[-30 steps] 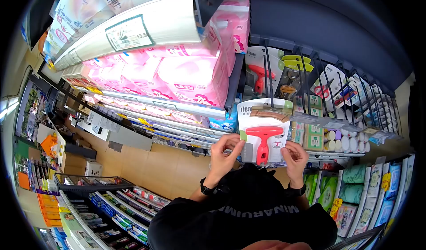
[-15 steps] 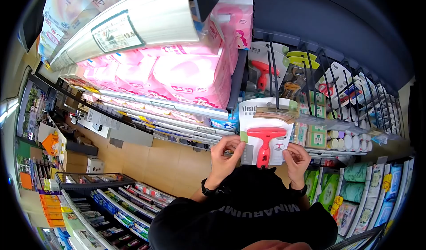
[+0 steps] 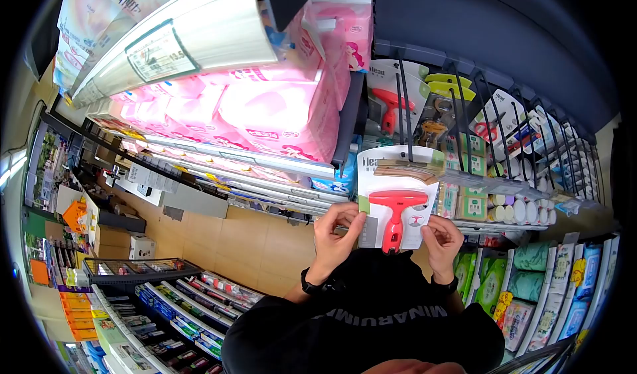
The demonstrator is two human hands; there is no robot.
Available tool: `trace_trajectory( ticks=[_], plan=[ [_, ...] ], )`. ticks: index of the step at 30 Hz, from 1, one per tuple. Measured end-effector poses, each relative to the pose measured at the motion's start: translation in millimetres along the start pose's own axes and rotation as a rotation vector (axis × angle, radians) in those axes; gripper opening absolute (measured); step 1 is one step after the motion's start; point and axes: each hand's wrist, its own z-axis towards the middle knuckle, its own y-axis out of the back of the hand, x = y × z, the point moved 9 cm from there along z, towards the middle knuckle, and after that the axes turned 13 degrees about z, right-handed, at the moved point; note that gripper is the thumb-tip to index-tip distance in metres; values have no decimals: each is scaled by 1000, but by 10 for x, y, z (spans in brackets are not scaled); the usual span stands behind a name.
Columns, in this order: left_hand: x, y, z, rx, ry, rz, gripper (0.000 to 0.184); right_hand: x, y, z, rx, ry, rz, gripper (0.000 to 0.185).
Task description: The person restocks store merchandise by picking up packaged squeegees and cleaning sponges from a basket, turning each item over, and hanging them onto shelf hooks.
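A red T-shaped hand tool [image 3: 394, 218] is mounted on a white and green card [image 3: 373, 168], upright in front of my chest. My left hand [image 3: 337, 234] pinches the card's left edge between thumb and fingers. On the opposite edge, my right hand [image 3: 441, 242] grips the lower corner the same way. The black rod of a display hook reaches down to the card's top; whether it passes through the card I cannot tell. Behind, a similar carded red tool [image 3: 390, 105] hangs on the rack.
Pink packages [image 3: 279, 112] fill the shelf on the left, under a price label [image 3: 161, 50]. Black hooks with scissors [image 3: 488, 130] and other small goods stretch right. Packs of wipes [image 3: 532, 268] stand lower right. A low shelf [image 3: 189, 314] lies lower left beside the tan floor [image 3: 255, 248].
The pink packages and the shelf on the left have shifted slightly left in view. Both hands keep their hold on the card, which has barely moved.
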Motion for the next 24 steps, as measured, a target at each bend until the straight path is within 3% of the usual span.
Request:
trace_trajectory(
  ticks=[16,24],
  plan=[
    [17,76,46,-49,38,94,30,-44,-141,488,-71,58,53,25],
    [-48,170,-9,-110,46,87,25,-381,19,938,-51,91,-5,25]
  ],
)
